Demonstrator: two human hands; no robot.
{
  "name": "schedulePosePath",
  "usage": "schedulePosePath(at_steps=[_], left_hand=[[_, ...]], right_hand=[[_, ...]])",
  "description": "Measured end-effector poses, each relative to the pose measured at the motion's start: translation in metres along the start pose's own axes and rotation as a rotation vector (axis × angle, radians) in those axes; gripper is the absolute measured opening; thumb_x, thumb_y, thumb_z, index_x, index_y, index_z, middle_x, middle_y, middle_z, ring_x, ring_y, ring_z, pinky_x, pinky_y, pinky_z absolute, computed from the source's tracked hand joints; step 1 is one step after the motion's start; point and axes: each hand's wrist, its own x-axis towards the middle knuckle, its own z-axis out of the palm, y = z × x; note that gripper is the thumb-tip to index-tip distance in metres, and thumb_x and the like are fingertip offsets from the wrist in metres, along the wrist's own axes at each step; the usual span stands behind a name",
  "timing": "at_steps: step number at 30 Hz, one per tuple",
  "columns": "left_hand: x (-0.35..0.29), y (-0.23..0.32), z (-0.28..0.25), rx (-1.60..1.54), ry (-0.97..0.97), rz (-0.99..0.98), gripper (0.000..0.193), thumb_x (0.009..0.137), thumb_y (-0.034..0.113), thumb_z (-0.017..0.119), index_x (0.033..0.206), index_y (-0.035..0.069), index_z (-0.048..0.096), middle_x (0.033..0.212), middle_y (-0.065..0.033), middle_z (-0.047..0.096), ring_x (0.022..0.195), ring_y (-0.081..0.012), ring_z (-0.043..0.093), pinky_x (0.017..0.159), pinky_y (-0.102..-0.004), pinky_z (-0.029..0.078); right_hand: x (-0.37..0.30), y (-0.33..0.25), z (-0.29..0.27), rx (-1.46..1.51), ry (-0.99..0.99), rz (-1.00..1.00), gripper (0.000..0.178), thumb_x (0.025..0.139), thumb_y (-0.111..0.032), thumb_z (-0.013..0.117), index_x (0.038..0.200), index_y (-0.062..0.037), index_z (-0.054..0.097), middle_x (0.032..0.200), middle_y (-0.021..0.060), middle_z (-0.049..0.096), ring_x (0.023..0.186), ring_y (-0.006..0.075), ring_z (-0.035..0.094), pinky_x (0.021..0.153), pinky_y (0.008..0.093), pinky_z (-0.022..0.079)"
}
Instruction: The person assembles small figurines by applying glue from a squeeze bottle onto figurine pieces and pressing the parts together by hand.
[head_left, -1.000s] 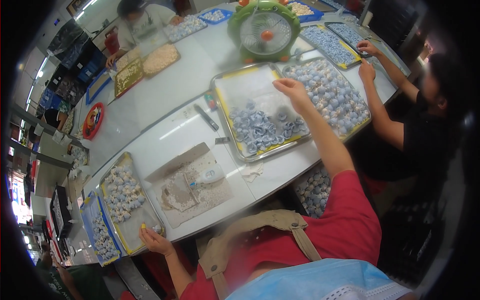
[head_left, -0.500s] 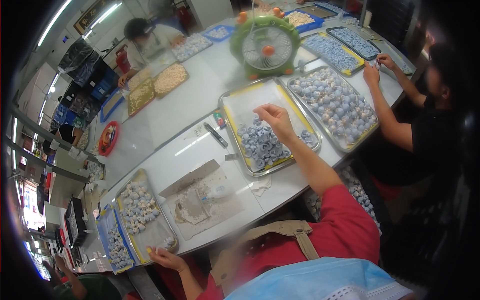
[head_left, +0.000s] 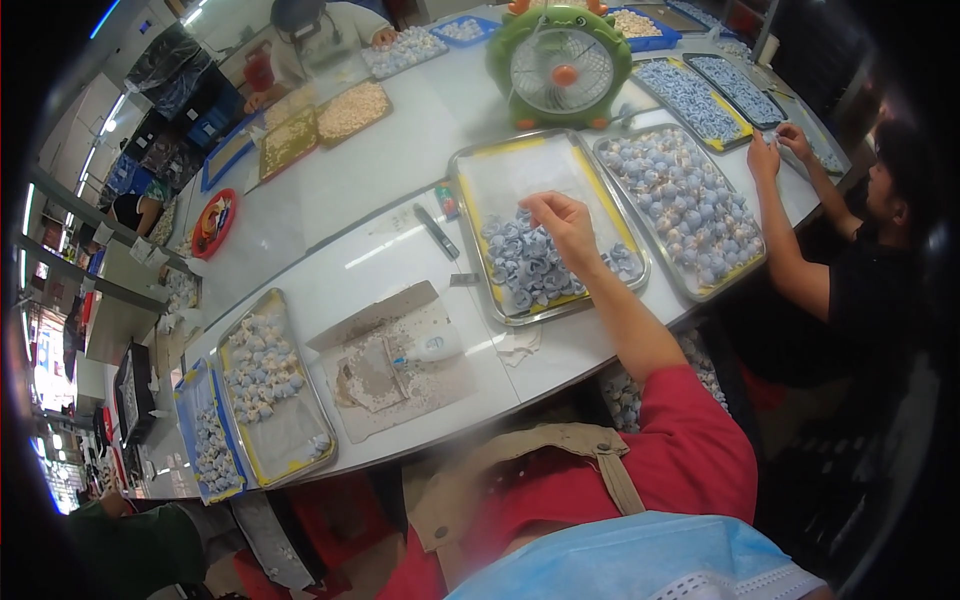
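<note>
Over the metal tray [head_left: 458, 165] in front of me hangs my right hand [head_left: 565, 228]. Its thumb and fingertips are pressed together, and what they hold, if anything, is too small to make out. Just under the fingers lies a heap of grey-blue curled, cup-shaped pieces [head_left: 525, 265], on white lining with yellow strips at the tray's edges. A few more such pieces [head_left: 622, 262] sit at the tray's right side, beside my wrist. My left hand is out of the picture.
At left, a tray [head_left: 325, 410] holds blue-and-cream pieces beside a blue tray [head_left: 182, 410]. An opened cardboard piece [head_left: 440, 385] bears a small white bottle [head_left: 435, 348]. A cutter [head_left: 436, 232] lies nearby. Right: a full tray [head_left: 690, 215], a co-worker's hands [head_left: 775, 150]. Behind: a green fan [head_left: 560, 75].
My left hand, earlier beside the left tray with a small yellow thing at its fingertips, has left the picture. My right hand stays pinched over the heap, slightly lower relative to it. The view has shifted.
</note>
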Motion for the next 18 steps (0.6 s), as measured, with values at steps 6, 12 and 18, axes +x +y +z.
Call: schedulePosePath(at_steps=[6,12,18], left_hand=[[0.012,-0.001,0.003,0.044,-0.151,0.018,0.036,0.088,0.028,0.049,0.102,-0.005,0.050,0.096,-0.0201,0.055,0.087,-0.0294,0.052,0.079,-0.0364,0.041],[0.023,0.009,0.022,0.052,-0.313,0.030,0.040,0.088,0.031,0.049,0.105,-0.005,0.050,0.098,-0.0208,0.056,0.088,-0.0309,0.053,0.080,-0.0372,0.041],[0.022,0.008,0.042,0.049,-0.475,-0.006,0.044,0.087,0.033,0.049,0.107,-0.005,0.050,0.099,-0.0215,0.056,0.090,-0.0325,0.053,0.081,-0.0380,0.041]], right_hand=[[0.000,-0.006,-0.004,-0.052,0.003,-0.013,0.017,0.085,-0.015,0.057,0.087,-0.0008,0.064,0.075,-0.0009,0.059,0.064,0.0047,0.049,0.062,0.0176,0.040],[-0.002,0.001,-0.008,-0.074,0.031,-0.014,0.016,0.085,-0.015,0.056,0.087,-0.0006,0.065,0.073,-0.0010,0.059,0.063,0.0047,0.049,0.061,0.0177,0.040],[-0.001,0.000,-0.007,-0.097,0.053,-0.023,0.017,0.085,-0.014,0.056,0.087,-0.0002,0.064,0.072,-0.0010,0.059,0.063,0.0047,0.049,0.061,0.0178,0.040]])
